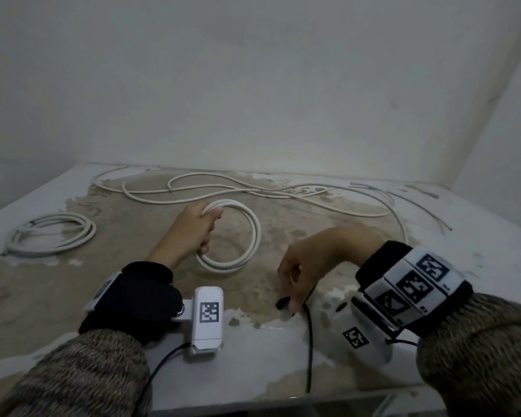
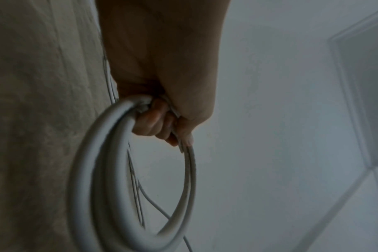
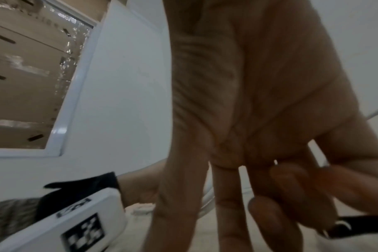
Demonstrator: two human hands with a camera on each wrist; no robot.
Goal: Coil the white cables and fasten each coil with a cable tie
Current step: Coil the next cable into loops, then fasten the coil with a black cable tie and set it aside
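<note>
**One coil in hand, a tie being fetched, loose cable still waiting**

Nearest the person, the right hand (image 1: pixel 301 275) hangs fingers-down at the table's (image 1: pixel 253 350) front edge, thumb and fingertips (image 3: pixel 270 211) pinching a black cable tie (image 1: pixel 309 335). The tie's long axis runs toward the person, its head under the fingers and its tail trailing off the near edge.

Just beyond and to the left, the left hand (image 1: pixel 193 233) is curled tightly round the near-left side of a freshly wound coil (image 1: pixel 241 236), holding the turns together. The coil's ring lies roughly flat above the table, opening upward; whether its far rim touches the surface I cannot tell. No tie is on it yet, so fastening looks like the step in hand.

Further left of that hand lies a finished-looking coil (image 1: pixel 50 233); any tie on it is too small to make out.

Beyond both hands, loose white cables (image 1: pixel 223 191) sprawl lengthwise along the back wall, uncoiled, so more winding probably remains.
</note>
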